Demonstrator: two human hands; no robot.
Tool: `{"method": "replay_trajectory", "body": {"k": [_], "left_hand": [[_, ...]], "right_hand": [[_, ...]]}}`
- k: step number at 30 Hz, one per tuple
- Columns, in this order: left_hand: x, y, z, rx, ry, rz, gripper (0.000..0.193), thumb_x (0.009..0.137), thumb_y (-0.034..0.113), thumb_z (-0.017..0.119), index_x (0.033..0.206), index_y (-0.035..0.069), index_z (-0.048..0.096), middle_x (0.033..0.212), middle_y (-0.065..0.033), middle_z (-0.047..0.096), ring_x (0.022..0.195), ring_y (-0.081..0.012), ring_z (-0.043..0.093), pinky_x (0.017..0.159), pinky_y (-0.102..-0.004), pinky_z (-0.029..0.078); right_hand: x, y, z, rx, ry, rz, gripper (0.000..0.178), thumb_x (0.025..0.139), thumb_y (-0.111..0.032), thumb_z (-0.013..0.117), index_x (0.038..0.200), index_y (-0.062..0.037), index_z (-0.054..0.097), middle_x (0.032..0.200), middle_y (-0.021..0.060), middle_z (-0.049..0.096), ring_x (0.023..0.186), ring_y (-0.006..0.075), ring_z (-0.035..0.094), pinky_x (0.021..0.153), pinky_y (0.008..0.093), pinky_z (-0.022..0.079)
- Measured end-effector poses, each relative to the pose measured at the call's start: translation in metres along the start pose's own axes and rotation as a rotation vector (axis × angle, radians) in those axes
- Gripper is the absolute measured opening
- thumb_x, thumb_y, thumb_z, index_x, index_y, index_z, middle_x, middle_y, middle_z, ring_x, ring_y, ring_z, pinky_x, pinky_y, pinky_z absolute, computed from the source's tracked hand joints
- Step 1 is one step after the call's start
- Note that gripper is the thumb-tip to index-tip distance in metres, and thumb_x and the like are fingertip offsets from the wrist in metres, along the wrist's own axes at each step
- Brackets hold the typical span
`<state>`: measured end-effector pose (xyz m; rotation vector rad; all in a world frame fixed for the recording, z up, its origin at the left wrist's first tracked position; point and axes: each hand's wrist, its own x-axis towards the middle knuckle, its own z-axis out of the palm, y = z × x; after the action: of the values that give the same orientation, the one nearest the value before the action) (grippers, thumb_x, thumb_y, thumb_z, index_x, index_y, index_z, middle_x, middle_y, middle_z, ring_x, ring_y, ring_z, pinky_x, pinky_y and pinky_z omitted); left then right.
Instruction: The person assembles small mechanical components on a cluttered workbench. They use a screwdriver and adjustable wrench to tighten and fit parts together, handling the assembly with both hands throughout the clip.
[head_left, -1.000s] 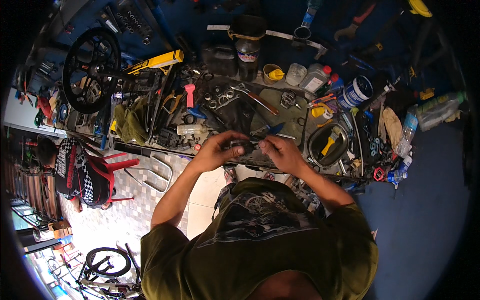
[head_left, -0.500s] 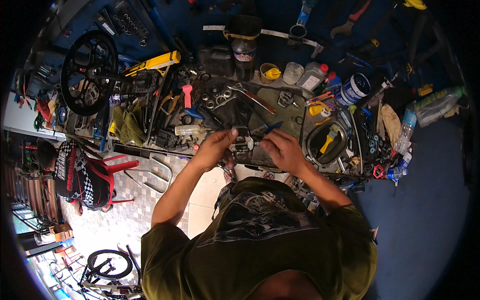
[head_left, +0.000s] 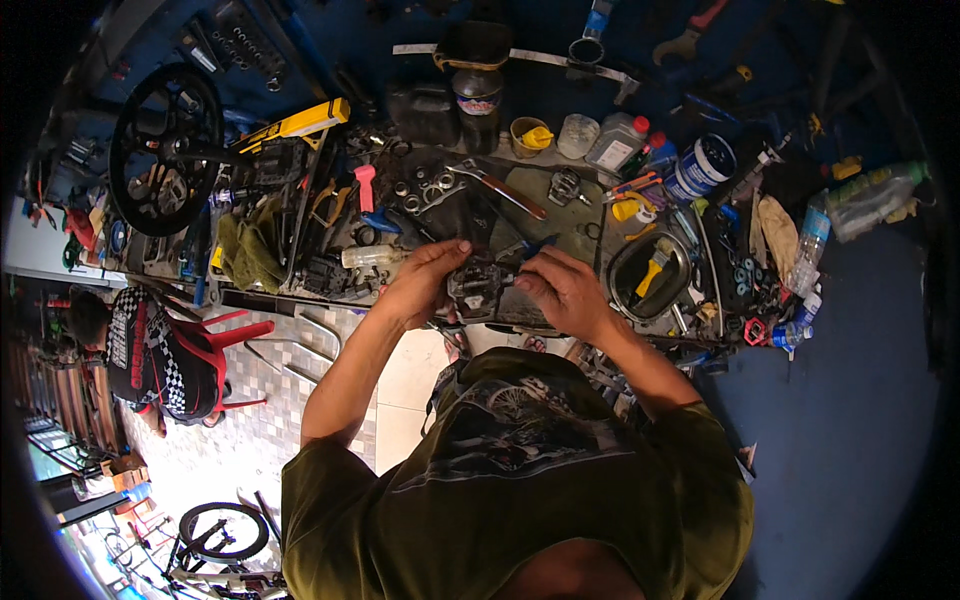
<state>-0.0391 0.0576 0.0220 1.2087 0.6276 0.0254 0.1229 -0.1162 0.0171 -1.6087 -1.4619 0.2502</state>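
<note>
My left hand (head_left: 425, 283) grips a dark, blocky metal part that looks like a bicycle pedal (head_left: 477, 286), held above the bench's front edge. Its thumb lies along the top, and the other fingers are partly hidden beneath. Beside the part's right end, my right hand (head_left: 562, 290) is closed with thumb and fingertips pinched; what they hold is too small to make out. A similar pedal (head_left: 565, 186) lies on the bench mat farther back. Close behind my hands are a pair of pliers with brown handles (head_left: 512, 196) and a clear bottle (head_left: 372, 257) on its side.
To the right, a black basin (head_left: 622, 292) holds a yellow brush (head_left: 655, 270). A white-and-blue tub (head_left: 703, 165) and bottles line the back. On the left are a green rag (head_left: 252, 245) and a black wheel-shaped part (head_left: 165, 150). A person (head_left: 160, 350) sits on a red chair (head_left: 240, 335).
The pedal-like part has turned in my left hand, so a pale patch on it no longer shows. My right hand stays close to its end. The whole view has shifted slightly.
</note>
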Motion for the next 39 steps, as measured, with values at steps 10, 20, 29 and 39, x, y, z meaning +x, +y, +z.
{"method": "replay_trajectory", "body": {"k": [10, 20, 29, 39], "left_hand": [[-0.006, -0.023, -0.004, 0.225, -0.215, 0.535, 0.042, 0.091, 0.028, 0.066, 0.122, 0.002, 0.057, 0.116, -0.0082, 0.062, 0.107, -0.0143, 0.056, 0.091, -0.0302, 0.044], [0.003, -0.069, 0.000, -0.205, -0.196, -0.231, 0.060, 0.096, 0.054, 0.045, 0.126, 0.002, 0.050, 0.101, -0.0118, 0.065, 0.080, -0.0217, 0.067, 0.056, -0.0328, 0.054], [0.006, -0.080, 0.002, 0.168, -0.094, 0.220, 0.027, 0.096, 0.020, 0.060, 0.114, 0.000, 0.060, 0.095, -0.0071, 0.068, 0.073, -0.0146, 0.065, 0.060, -0.0252, 0.052], [-0.003, -0.135, 0.009, -0.098, -0.175, 0.291, 0.043, 0.097, 0.039, 0.054, 0.121, 0.003, 0.057, 0.099, -0.0076, 0.066, 0.079, -0.0136, 0.064, 0.067, -0.0271, 0.051]], "right_hand": [[-0.022, 0.018, 0.014, 0.244, 0.076, 0.313, 0.028, 0.095, -0.027, 0.057, 0.088, -0.0003, 0.061, 0.078, 0.0124, 0.058, 0.064, 0.0280, 0.056, 0.058, 0.0342, 0.043], [-0.041, 0.022, 0.027, -0.147, -0.020, -0.090, 0.021, 0.082, -0.023, 0.070, 0.088, -0.0035, 0.063, 0.077, 0.0107, 0.052, 0.069, 0.0322, 0.055, 0.059, 0.0415, 0.045], [-0.065, 0.025, 0.035, 0.363, -0.112, 0.615, 0.028, 0.095, -0.029, 0.056, 0.093, -0.0025, 0.064, 0.082, 0.0155, 0.063, 0.074, 0.0252, 0.060, 0.070, 0.0370, 0.046], [-0.093, 0.033, 0.046, 0.291, -0.093, 0.633, 0.035, 0.099, -0.032, 0.052, 0.088, 0.0005, 0.060, 0.071, 0.0102, 0.058, 0.065, 0.0187, 0.056, 0.061, 0.0324, 0.043]]}}
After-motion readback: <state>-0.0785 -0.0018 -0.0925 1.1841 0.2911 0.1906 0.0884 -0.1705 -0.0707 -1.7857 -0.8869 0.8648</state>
